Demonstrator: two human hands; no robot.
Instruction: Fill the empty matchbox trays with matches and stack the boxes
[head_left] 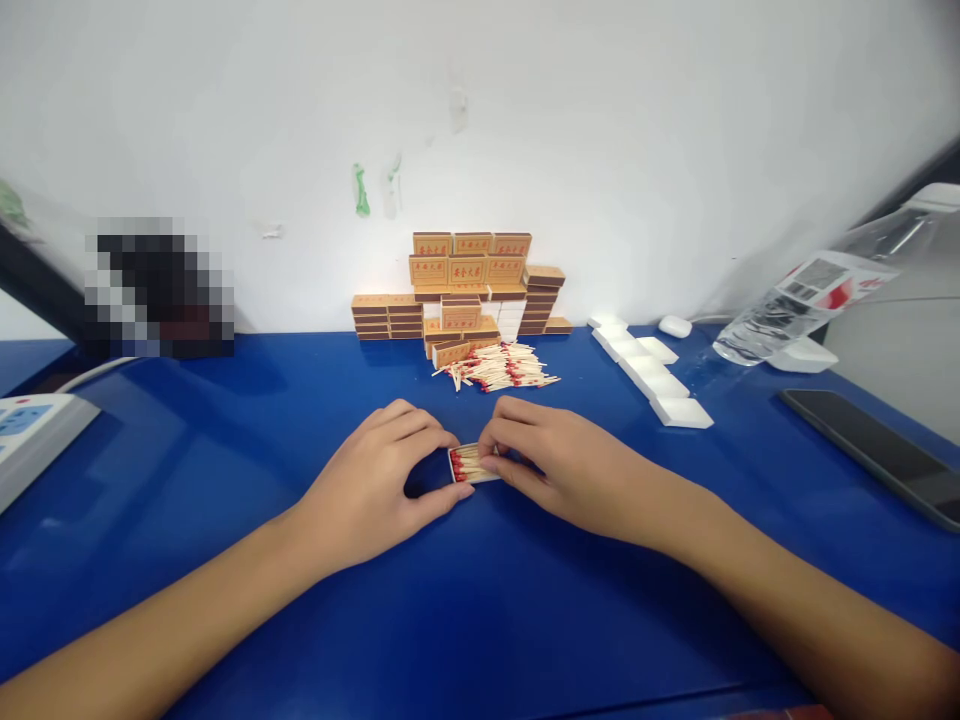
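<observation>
A small white matchbox tray (475, 480) lies on the blue table, holding several red-tipped matches (466, 464) with their heads to the left. My left hand (382, 480) steadies the tray's left end between thumb and forefinger, thumb at the near side. My right hand (559, 460) covers the tray's right end; its thumb and fingertips are pinched together on the matches inside, and their exact grip is partly hidden. Just beyond the hands lies a loose heap of matches (506, 368), in front of stacked matchboxes (466, 270).
White empty trays (645, 370) stand in a slanting row at the right, near a white rounded case (675, 326). A clear bottle (817, 280) and a dark phone (877, 445) are farther right. At the left edge sits a power strip (45, 440). A white wall (637, 150) rises behind.
</observation>
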